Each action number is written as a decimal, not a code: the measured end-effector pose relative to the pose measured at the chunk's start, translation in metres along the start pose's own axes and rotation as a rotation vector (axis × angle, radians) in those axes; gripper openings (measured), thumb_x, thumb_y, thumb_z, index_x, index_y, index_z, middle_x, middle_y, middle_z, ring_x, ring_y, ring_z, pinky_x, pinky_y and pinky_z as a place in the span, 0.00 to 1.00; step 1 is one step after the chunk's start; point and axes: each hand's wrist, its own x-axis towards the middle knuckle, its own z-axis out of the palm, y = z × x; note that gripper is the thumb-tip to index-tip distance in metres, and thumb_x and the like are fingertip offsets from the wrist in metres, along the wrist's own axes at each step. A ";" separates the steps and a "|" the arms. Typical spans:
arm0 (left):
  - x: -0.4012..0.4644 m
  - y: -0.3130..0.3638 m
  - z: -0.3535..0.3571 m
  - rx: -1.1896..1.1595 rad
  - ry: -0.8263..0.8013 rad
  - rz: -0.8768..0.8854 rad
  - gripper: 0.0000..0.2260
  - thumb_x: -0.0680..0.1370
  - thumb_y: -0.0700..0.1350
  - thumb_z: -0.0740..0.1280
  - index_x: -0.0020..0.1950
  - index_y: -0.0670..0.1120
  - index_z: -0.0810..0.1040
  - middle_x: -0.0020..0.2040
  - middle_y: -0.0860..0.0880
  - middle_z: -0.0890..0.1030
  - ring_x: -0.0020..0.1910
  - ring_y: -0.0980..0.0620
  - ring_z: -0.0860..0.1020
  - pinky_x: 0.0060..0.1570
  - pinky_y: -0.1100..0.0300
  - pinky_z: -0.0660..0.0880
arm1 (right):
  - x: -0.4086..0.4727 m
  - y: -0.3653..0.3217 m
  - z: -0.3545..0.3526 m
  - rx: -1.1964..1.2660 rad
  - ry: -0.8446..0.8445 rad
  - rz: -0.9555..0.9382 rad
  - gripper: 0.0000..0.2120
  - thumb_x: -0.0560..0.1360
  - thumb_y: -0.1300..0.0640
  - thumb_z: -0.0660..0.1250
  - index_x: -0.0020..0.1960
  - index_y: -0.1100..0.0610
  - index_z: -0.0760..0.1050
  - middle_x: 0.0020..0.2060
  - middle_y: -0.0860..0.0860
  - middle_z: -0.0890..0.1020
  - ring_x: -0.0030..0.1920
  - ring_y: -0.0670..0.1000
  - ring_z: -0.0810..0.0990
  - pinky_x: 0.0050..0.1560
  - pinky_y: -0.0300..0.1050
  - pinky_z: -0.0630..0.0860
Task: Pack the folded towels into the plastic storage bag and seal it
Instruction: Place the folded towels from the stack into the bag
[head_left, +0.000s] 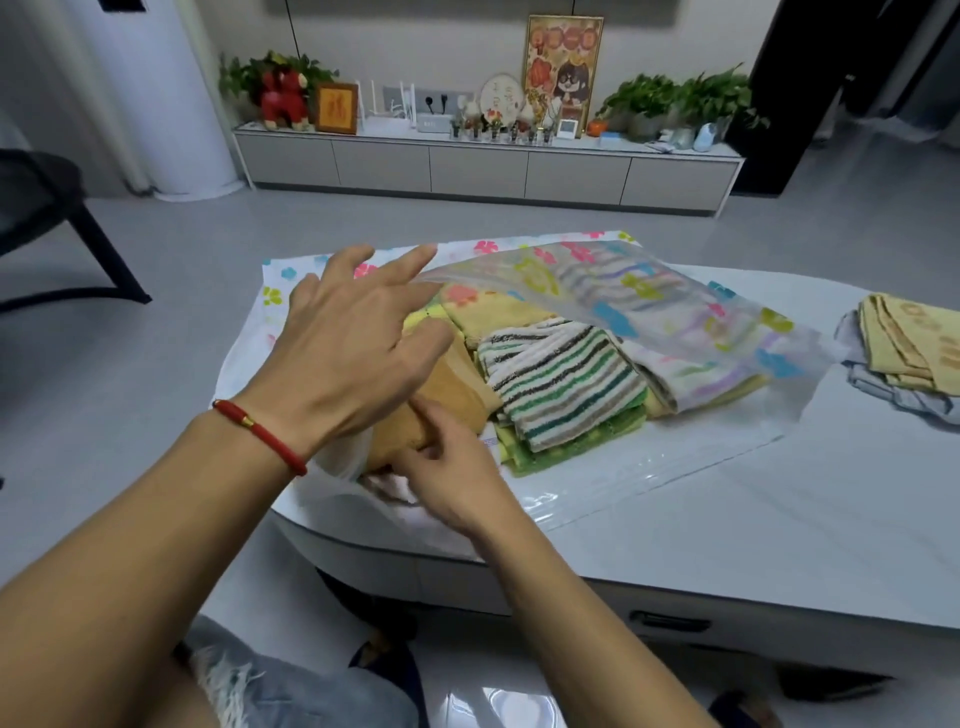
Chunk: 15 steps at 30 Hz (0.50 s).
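A flower-printed plastic storage bag (670, 317) lies on the white table (779, 519), its mouth open toward me. Inside lie a green-and-white striped towel (561, 384) on a green one, a yellow towel (493, 312) and a pale striped towel under the plastic. My left hand (353, 343) hovers over the bag's left side, fingers spread, holding nothing. My right hand (447, 457) presses an orange towel (441, 395) at the bag's near left corner; whether its fingers grip the towel or only push it is unclear.
A small stack of yellow and grey towels (904, 358) sits at the table's right edge. Beyond the table runs a long low cabinet (483, 166) with plants and frames. A dark chair (52, 223) stands at the left. My knee (291, 686) is below.
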 end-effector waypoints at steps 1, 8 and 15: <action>0.000 0.001 0.002 0.007 -0.001 0.006 0.29 0.71 0.59 0.49 0.70 0.60 0.72 0.79 0.59 0.60 0.77 0.44 0.56 0.70 0.38 0.57 | -0.002 0.004 -0.011 -0.088 0.061 -0.021 0.29 0.76 0.55 0.66 0.77 0.45 0.70 0.56 0.52 0.86 0.57 0.56 0.84 0.62 0.54 0.80; 0.011 0.022 0.020 0.104 -0.026 0.069 0.33 0.68 0.62 0.49 0.70 0.60 0.73 0.79 0.53 0.61 0.76 0.41 0.57 0.71 0.35 0.57 | -0.001 0.028 -0.045 -0.767 -0.058 -0.280 0.33 0.76 0.63 0.63 0.80 0.47 0.63 0.77 0.53 0.67 0.67 0.61 0.70 0.63 0.53 0.74; 0.037 0.055 0.051 0.290 -0.104 0.273 0.26 0.71 0.60 0.57 0.68 0.61 0.73 0.79 0.51 0.61 0.76 0.39 0.56 0.69 0.30 0.56 | -0.029 0.021 -0.136 -0.794 -0.158 -0.377 0.21 0.76 0.63 0.64 0.68 0.56 0.78 0.59 0.55 0.83 0.53 0.56 0.81 0.53 0.46 0.73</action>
